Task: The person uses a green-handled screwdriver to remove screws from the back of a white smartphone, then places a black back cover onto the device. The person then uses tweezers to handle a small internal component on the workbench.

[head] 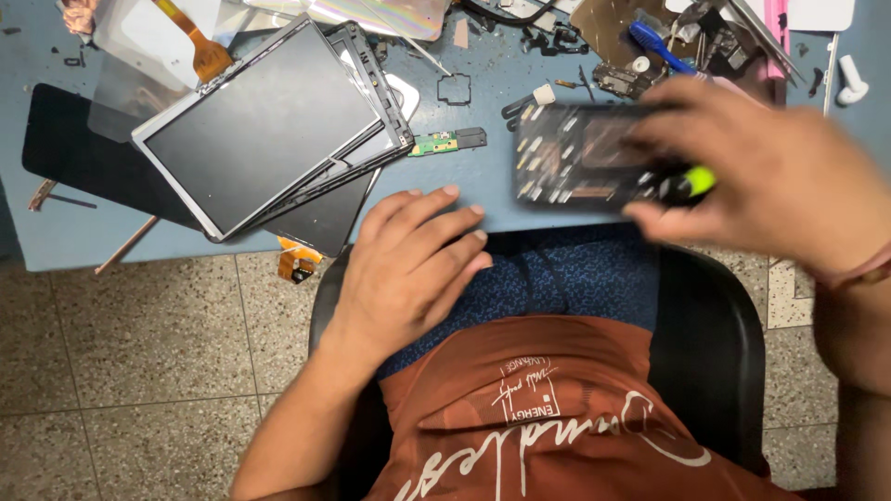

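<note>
Left hand (413, 264) rests flat, fingers released; right hand (770, 172) fingers clutch green-tipped tool (682, 183) over circuit board (580, 153).

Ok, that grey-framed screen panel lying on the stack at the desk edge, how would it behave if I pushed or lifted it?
The screen panel looks thin, flat and rigid, so it would probably lift stiffly and feel light. It lies tilted on a black frame, so a push might slide it. Its orange ribbon cable looks floppy and possibly easy to tear.
</note>
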`<action>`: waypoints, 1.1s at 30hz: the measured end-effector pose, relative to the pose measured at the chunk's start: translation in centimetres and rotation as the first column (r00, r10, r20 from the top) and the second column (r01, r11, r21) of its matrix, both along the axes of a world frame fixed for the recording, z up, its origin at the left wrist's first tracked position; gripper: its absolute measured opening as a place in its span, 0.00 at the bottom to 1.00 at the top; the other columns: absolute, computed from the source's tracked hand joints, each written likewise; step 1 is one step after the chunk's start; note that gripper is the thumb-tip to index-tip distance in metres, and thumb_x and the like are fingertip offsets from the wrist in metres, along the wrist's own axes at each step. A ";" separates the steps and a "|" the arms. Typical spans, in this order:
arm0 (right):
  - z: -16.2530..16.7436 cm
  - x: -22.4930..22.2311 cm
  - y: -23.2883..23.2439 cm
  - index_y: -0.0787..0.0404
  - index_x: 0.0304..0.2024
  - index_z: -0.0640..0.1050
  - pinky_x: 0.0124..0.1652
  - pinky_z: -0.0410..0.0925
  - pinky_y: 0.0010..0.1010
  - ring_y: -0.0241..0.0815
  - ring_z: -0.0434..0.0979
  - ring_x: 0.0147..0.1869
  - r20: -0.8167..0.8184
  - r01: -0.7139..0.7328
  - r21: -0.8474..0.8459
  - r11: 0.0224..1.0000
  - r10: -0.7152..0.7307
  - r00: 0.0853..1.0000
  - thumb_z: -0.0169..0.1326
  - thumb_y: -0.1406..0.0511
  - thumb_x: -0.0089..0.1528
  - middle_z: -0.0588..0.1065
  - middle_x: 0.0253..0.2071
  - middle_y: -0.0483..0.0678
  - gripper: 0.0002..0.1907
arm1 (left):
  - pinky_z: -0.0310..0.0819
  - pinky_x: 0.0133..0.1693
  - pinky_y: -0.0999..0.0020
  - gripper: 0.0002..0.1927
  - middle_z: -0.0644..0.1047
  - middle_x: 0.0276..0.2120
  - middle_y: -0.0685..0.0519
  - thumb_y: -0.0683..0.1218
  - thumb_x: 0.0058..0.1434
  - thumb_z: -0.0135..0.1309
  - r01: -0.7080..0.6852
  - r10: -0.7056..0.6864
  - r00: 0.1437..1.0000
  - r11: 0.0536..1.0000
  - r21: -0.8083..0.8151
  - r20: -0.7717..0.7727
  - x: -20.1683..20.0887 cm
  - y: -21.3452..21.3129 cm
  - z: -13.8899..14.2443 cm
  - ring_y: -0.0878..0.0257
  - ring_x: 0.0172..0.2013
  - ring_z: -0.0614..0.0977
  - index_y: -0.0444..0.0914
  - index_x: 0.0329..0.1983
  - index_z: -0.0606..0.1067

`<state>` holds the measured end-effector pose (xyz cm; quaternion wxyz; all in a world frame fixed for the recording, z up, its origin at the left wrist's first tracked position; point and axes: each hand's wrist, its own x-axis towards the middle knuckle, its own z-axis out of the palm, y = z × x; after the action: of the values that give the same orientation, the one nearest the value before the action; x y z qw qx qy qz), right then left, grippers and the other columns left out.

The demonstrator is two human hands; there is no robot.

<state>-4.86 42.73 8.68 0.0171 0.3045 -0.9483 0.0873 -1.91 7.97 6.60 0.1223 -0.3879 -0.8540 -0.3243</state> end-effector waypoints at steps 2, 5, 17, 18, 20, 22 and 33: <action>0.3 0.7 -2.2 0.58 0.51 0.78 0.24 0.71 0.35 0.46 0.79 0.27 0.151 0.022 0.095 0.995 -0.036 0.988 0.66 0.46 0.51 0.74 0.59 0.48 0.33 | 0.68 0.61 0.51 0.14 0.79 0.54 0.50 0.46 0.64 0.67 -0.006 0.006 1.000 1.000 0.011 -0.004 0.1 0.3 -0.5 0.51 0.60 0.77 0.37 0.49 0.78; 0.7 0.7 -4.4 0.57 0.50 0.79 0.24 0.72 0.35 0.47 0.80 0.29 0.201 -0.029 0.012 1.000 0.026 0.979 0.66 0.48 0.52 0.73 0.59 0.48 0.29 | 0.67 0.62 0.50 0.17 0.77 0.57 0.48 0.47 0.64 0.67 -0.021 0.021 1.000 1.000 -0.001 0.007 0.2 0.6 -1.1 0.49 0.61 0.76 0.37 0.52 0.78; 0.3 0.7 -5.9 0.57 0.47 0.79 0.27 0.75 0.41 0.53 0.82 0.32 0.171 -0.030 -0.036 0.999 0.036 0.985 0.66 0.52 0.50 0.73 0.59 0.49 0.26 | 0.65 0.65 0.50 0.18 0.76 0.59 0.48 0.49 0.64 0.66 -0.053 0.054 0.998 0.998 -0.042 0.024 0.3 0.9 -2.6 0.51 0.64 0.74 0.37 0.54 0.78; 0.2 0.7 -5.8 0.56 0.46 0.80 0.27 0.75 0.40 0.53 0.82 0.31 0.160 -0.027 -0.034 0.999 0.032 0.987 0.66 0.52 0.50 0.73 0.59 0.49 0.26 | 0.65 0.65 0.51 0.19 0.76 0.59 0.48 0.49 0.64 0.66 -0.056 0.057 0.998 0.997 -0.050 0.022 0.3 0.9 -2.7 0.51 0.64 0.75 0.37 0.54 0.78; 0.0 0.8 -5.8 0.56 0.46 0.80 0.26 0.74 0.39 0.52 0.82 0.30 0.139 -0.021 -0.031 0.999 0.025 0.990 0.66 0.52 0.50 0.74 0.59 0.49 0.25 | 0.65 0.65 0.51 0.18 0.77 0.58 0.49 0.50 0.64 0.66 -0.063 0.063 0.998 0.996 -0.062 0.004 0.3 1.0 -2.9 0.52 0.64 0.75 0.38 0.53 0.78; -0.3 0.8 -5.6 0.56 0.45 0.81 0.25 0.74 0.38 0.51 0.82 0.30 0.113 -0.033 -0.034 0.999 0.037 0.993 0.66 0.51 0.51 0.75 0.59 0.49 0.24 | 0.65 0.65 0.52 0.18 0.77 0.58 0.49 0.50 0.64 0.66 -0.069 0.068 0.998 0.995 -0.066 -0.011 0.2 1.1 -3.1 0.53 0.64 0.76 0.38 0.52 0.78; -1.6 2.2 -1.8 0.61 0.51 0.79 0.32 0.71 0.27 0.40 0.80 0.38 0.025 -0.011 -0.329 0.944 0.021 0.999 0.58 0.55 0.67 0.75 0.63 0.50 0.18 | 0.65 0.65 0.54 0.17 0.77 0.59 0.49 0.50 0.65 0.66 -0.087 0.084 0.995 0.994 -0.061 -0.048 0.1 1.3 -4.1 0.54 0.63 0.77 0.38 0.53 0.78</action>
<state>-2.64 40.89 7.07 0.0534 0.3039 -0.9181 0.2487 -1.82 9.23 2.52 0.1431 -0.3619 -0.8768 -0.2826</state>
